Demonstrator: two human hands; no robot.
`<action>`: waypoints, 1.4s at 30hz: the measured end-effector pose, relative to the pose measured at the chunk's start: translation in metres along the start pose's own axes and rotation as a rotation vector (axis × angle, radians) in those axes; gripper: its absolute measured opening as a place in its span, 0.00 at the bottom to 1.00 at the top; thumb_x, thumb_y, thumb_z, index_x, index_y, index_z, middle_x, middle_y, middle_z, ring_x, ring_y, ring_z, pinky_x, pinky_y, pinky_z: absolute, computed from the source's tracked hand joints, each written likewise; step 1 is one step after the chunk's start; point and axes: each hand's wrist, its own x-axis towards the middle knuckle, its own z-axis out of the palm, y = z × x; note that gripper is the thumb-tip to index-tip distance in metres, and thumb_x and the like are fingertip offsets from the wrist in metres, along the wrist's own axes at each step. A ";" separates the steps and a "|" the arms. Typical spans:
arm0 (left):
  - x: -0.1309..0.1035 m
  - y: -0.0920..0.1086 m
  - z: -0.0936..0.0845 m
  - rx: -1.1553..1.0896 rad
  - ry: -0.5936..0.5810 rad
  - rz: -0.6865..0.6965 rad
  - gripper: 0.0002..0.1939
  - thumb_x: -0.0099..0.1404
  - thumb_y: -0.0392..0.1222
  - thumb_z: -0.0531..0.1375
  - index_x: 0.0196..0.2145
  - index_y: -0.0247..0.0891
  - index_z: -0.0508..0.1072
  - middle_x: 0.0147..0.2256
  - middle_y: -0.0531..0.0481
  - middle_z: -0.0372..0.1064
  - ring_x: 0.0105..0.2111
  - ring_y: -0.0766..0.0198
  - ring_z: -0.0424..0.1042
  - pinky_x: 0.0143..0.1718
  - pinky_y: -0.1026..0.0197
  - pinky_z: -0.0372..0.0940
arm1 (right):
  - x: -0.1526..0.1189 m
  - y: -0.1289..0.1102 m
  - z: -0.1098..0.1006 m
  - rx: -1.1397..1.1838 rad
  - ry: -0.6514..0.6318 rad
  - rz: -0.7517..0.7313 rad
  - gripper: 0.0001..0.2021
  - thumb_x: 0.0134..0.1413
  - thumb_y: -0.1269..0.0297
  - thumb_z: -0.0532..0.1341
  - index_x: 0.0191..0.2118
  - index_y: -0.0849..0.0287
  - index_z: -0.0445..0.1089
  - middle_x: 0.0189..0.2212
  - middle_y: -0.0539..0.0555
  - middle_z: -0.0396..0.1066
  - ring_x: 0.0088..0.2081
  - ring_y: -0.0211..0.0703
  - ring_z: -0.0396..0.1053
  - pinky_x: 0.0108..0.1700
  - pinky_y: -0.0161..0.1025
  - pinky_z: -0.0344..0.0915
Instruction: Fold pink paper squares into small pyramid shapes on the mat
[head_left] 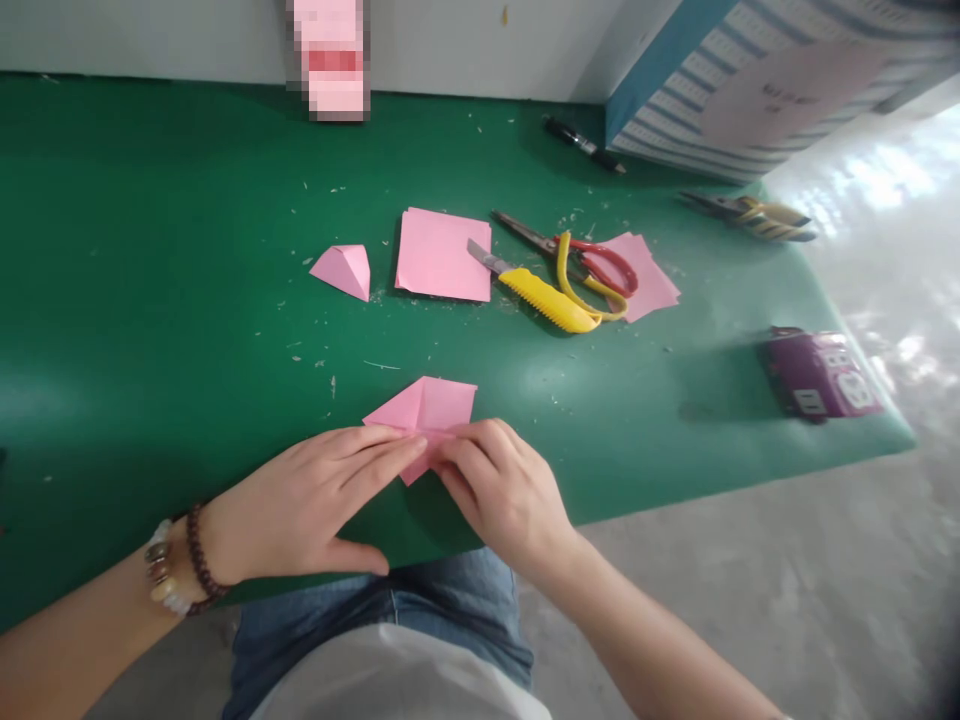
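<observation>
A partly folded sheet of pink paper with crease lines lies near the front edge of the green table. My left hand rests on its lower left side, fingers stretched out flat and thumb spread away. At the lower right of the sheet, my right hand has its fingers bent and closed on the paper's edge. The fingers cover part of the lower folds. Beyond the hands are a stack of square pink paper and a small folded pink piece to its left.
A yellow utility knife overlaps the stack's right edge, beside scissors. More pink paper lies under the scissor handles. Farther right are a pen, pliers, a purple box and a large striped box. Scraps dot the green table.
</observation>
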 end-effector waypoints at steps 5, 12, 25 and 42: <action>0.002 0.000 -0.001 -0.013 -0.016 -0.002 0.45 0.64 0.63 0.57 0.67 0.34 0.45 0.62 0.39 0.59 0.60 0.51 0.60 0.60 0.51 0.59 | -0.002 -0.013 0.004 0.050 -0.023 -0.044 0.12 0.67 0.69 0.51 0.35 0.59 0.71 0.29 0.52 0.69 0.30 0.40 0.65 0.33 0.38 0.64; 0.001 -0.001 0.003 -0.005 -0.016 0.007 0.44 0.63 0.63 0.58 0.67 0.35 0.48 0.63 0.40 0.58 0.62 0.50 0.59 0.61 0.49 0.58 | -0.002 -0.016 0.003 0.224 -0.011 -0.053 0.07 0.63 0.64 0.58 0.33 0.58 0.71 0.30 0.52 0.72 0.32 0.40 0.69 0.35 0.38 0.66; 0.003 -0.014 -0.006 0.123 0.095 0.177 0.25 0.68 0.55 0.56 0.53 0.31 0.71 0.57 0.39 0.67 0.61 0.52 0.61 0.64 0.49 0.56 | 0.019 0.057 -0.025 0.000 -0.024 -0.266 0.15 0.62 0.76 0.54 0.45 0.53 0.73 0.51 0.58 0.71 0.49 0.48 0.69 0.47 0.49 0.68; 0.006 0.002 0.002 0.239 0.168 0.144 0.21 0.70 0.48 0.54 0.51 0.27 0.70 0.50 0.38 0.72 0.51 0.51 0.70 0.50 0.51 0.70 | 0.016 0.039 -0.017 0.176 0.005 -0.311 0.05 0.61 0.69 0.61 0.42 0.60 0.73 0.34 0.54 0.75 0.40 0.44 0.69 0.42 0.42 0.70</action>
